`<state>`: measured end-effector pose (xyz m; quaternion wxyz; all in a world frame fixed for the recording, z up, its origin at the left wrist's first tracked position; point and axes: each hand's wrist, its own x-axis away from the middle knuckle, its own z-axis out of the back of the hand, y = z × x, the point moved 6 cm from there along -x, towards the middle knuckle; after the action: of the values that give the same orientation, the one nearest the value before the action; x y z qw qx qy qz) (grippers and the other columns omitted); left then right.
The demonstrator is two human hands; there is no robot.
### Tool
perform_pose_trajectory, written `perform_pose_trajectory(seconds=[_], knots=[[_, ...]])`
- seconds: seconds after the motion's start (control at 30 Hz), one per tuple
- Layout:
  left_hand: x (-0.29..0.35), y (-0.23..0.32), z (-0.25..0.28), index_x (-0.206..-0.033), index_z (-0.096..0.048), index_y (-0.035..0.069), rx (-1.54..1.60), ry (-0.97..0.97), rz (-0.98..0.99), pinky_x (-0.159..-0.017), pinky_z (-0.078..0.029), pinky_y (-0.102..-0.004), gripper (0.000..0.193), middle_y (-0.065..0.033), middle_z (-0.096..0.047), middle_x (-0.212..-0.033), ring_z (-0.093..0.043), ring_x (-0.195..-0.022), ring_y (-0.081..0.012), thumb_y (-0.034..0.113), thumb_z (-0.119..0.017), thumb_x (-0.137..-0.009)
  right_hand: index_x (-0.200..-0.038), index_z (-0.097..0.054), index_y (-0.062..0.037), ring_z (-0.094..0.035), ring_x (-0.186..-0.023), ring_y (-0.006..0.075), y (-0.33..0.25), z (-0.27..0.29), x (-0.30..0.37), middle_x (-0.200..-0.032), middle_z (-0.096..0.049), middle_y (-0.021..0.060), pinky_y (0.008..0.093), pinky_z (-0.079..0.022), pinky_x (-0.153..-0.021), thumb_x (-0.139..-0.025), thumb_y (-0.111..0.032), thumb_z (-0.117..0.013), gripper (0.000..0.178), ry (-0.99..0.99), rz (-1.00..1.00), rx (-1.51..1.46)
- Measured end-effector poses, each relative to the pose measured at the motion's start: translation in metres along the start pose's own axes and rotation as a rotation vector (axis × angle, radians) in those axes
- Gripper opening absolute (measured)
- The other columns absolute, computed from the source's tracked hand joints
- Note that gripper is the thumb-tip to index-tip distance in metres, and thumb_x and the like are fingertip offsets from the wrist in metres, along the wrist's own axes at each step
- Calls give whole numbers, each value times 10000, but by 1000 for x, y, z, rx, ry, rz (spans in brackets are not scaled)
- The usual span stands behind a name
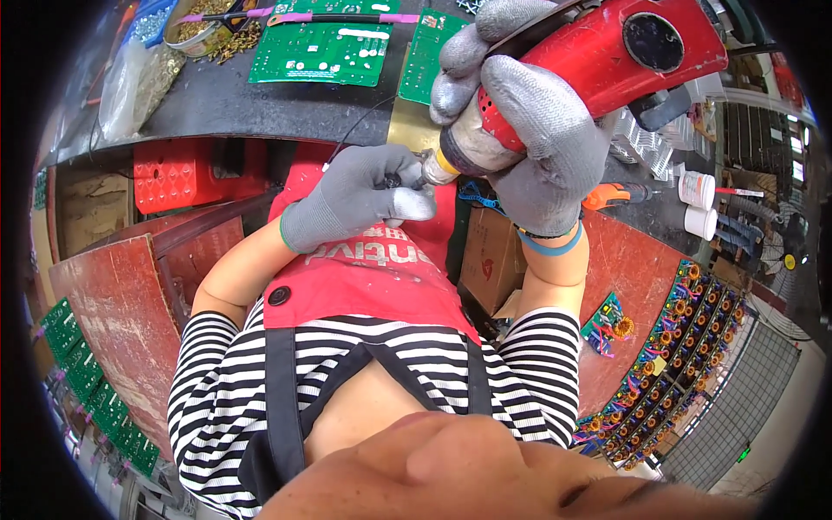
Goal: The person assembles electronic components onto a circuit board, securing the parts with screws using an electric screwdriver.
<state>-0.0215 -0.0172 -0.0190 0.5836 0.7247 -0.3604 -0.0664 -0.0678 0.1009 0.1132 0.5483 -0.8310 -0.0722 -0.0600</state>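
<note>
My right hand (pixel 546 130), in a grey coated glove, wraps round the front part of a red power tool (pixel 598 56). The tool has a round black cap on its side, a worn grey collar, a yellow ring and a metal nose (pixel 436 168) that points down to the left. My left hand (pixel 355 198), gloved alike, is closed with its fingertips at that nose. Between its thumb and fingers shows a small dark piece (pixel 392 180), too small to name. Behind the tool's nose lie a brass-coloured plate (pixel 412 124) and green circuit boards (pixel 325 52) on the dark bench.
A bag of small parts (pixel 139 87) and a tub of brass screws (pixel 186 30) sit at the far left. An orange screwdriver (pixel 617 195) and white tubs (pixel 696 188) are on the right. Wound-coil boards (pixel 676 364) fill the lower right. A red stool (pixel 173 176) is under the bench.
</note>
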Motion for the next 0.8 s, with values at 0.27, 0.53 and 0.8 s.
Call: perform_pose_trajectory(seconds=[0.27, 0.53, 0.8], knots=[[-7, 4, -5, -814, -625, 8, -41, -1, -36, -662, -481, -229, 354, -3, -646, -788, -572, -734, -45, 199, -888, -674, -921, -632, -24, -638, -601, 137, -2, 10, -13, -714, -644, 67, 231, -485, -498, -810, -35, -717, 140, -219, 180, 50], [-11, 8, -8, -806, -626, 14, -129, -42, -6, -690, -456, -240, 339, 11, -630, -798, -547, -762, -47, 202, -883, -690, -986, -690, -1, -609, -586, 108, 14, 24, -15, -749, -661, 61, 220, -481, -522, -878, -86, -653, 142, -323, 81, 155], [-12, 5, -7, -1076, -686, -10, -56, -20, -67, -690, -466, -234, 377, 8, -651, -834, -549, -752, -44, 142, -825, -760, -1120, -671, -14, -649, -741, 134, 2, 25, -9, -876, -680, 87, 245, -533, -697, -908, -73, -582, 237, -483, 834, 456]])
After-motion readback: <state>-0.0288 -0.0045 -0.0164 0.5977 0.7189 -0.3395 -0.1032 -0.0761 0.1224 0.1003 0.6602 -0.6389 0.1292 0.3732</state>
